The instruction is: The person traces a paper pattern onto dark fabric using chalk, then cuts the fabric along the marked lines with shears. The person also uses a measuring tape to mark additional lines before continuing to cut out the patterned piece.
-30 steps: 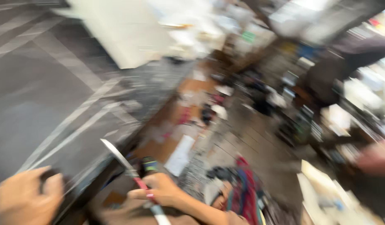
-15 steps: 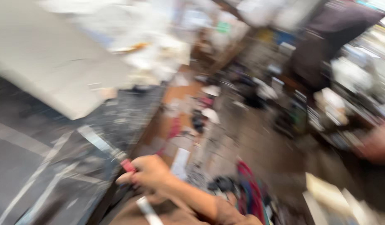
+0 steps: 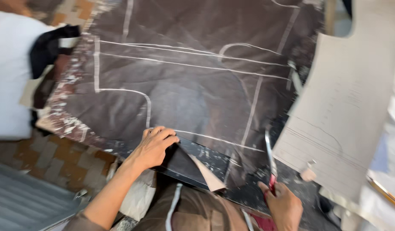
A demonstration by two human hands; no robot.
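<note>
Workshop, patterned tile floor (image 3: 56,160) below; worn, paint-flecked desk (image 3: 73,122) carrying one spread sheet of dark brown fabric (image 3: 193,85), chalked with white pattern lines (image 3: 184,64), straight runs and curved corners. Fabric covers most of the desk; its near edge lies in front of me, one corner turned up to show a pale underside (image 3: 208,175). My left hand (image 3: 154,145): fingers spread, pressed flat on the fabric near that edge, holding nothing. My right hand (image 3: 283,205): grip closed on the red handles of the scissors (image 3: 270,160), blades pointing away over the fabric's near right edge; whether the blades are parted I cannot tell. Pale paper pattern (image 3: 347,115) lying at right, overlapping the fabric. Progress, as judged: marking looks complete; no cut along the lines is visible, so cutting remains.
</note>
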